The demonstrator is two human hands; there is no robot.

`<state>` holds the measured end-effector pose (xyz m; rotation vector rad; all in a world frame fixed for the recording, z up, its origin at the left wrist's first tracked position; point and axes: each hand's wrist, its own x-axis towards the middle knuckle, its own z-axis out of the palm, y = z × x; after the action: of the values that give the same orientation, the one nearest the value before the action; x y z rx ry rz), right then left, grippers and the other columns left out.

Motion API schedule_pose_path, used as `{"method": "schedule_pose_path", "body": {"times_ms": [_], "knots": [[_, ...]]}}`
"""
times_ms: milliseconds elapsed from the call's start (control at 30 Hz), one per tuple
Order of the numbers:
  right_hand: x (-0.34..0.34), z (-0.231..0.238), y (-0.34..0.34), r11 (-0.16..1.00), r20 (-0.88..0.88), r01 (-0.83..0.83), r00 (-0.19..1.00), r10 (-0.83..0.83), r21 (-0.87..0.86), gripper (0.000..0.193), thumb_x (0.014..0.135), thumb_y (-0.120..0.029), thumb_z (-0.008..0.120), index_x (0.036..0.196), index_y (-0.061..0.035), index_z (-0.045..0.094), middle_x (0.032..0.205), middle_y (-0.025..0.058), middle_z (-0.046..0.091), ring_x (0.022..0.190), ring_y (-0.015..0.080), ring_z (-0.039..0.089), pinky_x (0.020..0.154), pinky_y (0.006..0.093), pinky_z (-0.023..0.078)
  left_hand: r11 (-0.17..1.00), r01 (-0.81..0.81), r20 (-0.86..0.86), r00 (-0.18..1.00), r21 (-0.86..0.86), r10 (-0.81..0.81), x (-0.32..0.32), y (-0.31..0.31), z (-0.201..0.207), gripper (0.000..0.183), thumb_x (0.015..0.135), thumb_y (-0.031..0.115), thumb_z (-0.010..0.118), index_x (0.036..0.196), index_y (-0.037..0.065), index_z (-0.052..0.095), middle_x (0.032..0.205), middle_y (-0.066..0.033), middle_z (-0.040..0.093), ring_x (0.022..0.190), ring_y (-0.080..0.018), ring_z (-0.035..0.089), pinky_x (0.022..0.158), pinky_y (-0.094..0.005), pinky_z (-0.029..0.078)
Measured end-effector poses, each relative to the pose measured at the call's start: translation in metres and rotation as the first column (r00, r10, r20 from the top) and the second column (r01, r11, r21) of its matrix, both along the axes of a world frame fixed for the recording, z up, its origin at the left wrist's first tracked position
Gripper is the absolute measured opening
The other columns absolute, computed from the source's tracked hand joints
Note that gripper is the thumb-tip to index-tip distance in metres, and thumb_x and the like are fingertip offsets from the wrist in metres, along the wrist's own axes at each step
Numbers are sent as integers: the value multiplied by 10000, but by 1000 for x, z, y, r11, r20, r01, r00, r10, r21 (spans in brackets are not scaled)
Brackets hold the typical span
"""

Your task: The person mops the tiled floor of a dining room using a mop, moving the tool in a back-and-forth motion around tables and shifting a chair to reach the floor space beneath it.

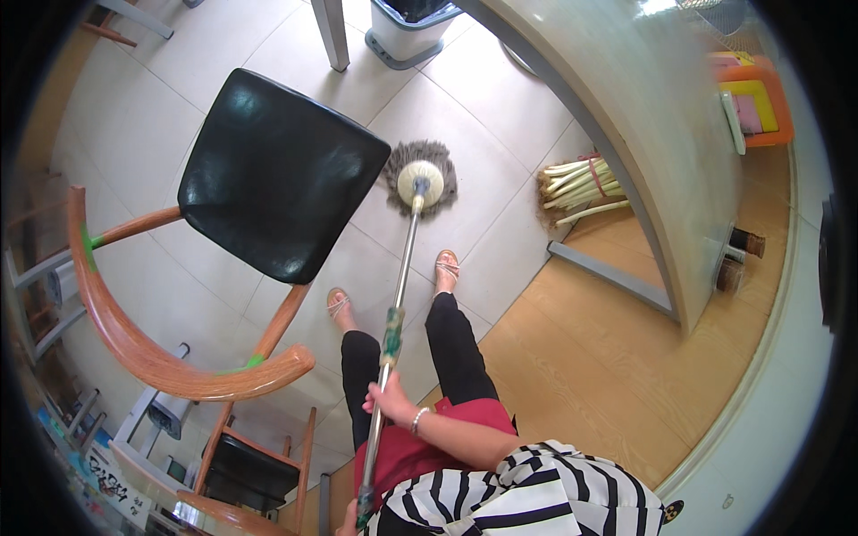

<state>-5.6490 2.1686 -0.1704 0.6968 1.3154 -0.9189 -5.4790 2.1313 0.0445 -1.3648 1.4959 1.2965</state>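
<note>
One grey-headed mop (393, 332) rests on pale floor tiles (487, 116) near a black-seated chair (281, 174), right hand (391, 400) wrapped round its pole (407, 255), left hand (348, 522) at its lower end, grip unclear.

We see a long mop (393, 326), its metal pole (408, 255) banded in green, slanting from the near side to a round pale disc (420, 182) fringed with shaggy grey strands (450, 179), spread on the tiled floor (492, 134) farther off.
</note>
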Motion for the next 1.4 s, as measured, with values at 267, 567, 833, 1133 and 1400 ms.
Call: {"method": "schedule_pose_path", "body": {"times_ms": [267, 567, 833, 1133, 1400], "knots": [[-91, -43, -29, 992, -62, -72, 996, 66, -101, 294, 900, -210, 366, 729, 14, 452, 527, 132, 527, 438, 260, 574, 426, 370, 498, 993, 2, -189, 982, -122, -25, 11, 6, -38, 696, 691, 158, 652, 1313, 124, 342, 981, -208, 591, 832, -392, 594, 667, -405, 481], [-203, -107, -65, 920, -503, -392, 794, 342, 5, 426, 848, -326, 468, 739, 81, 534, 762, 300, 584, 765, 386, 608, 690, 417, 496, 987, -74, -243, 969, -139, 38, -142, 4, -34, 784, 632, 134, 625, 1349, 144, 309, 979, -192, 591, 811, -282, 609, 705, -335, 483], [-156, -37, 3, 996, -466, 21, 884, 24, 90, 445, 844, -268, 526, 966, 116, 337, 781, 245, 579, 528, 314, 617, 499, 372, 520, 932, 354, -157, 919, -78, -362, -116, -37, 26, 751, 671, 88, 684, 1323, 54, 312, 933, -213, 606, 836, -321, 640, 686, -331, 495], [-123, -34, 110, 856, -262, 499, 851, -455, 135, 314, 898, -295, 425, 899, 19, 424, 645, 132, 558, 470, 269, 602, 372, 386, 492, 623, 781, -250, 610, 32, -752, -194, -67, 41, 670, 678, 16, 556, 1307, 45, 325, 719, -283, 570, 674, -447, 564, 607, -487, 449], [-107, -60, 124, 771, -312, 560, 823, -475, 303, 290, 876, -337, 379, 899, -52, 425, 655, 93, 502, 501, 228, 565, 431, 406, 501, 427, 890, -188, 397, -159, -898, -166, -67, 36, 712, 712, 132, 625, 1339, 128, 288, 749, -236, 575, 714, -408, 573, 619, -482, 439]]}}
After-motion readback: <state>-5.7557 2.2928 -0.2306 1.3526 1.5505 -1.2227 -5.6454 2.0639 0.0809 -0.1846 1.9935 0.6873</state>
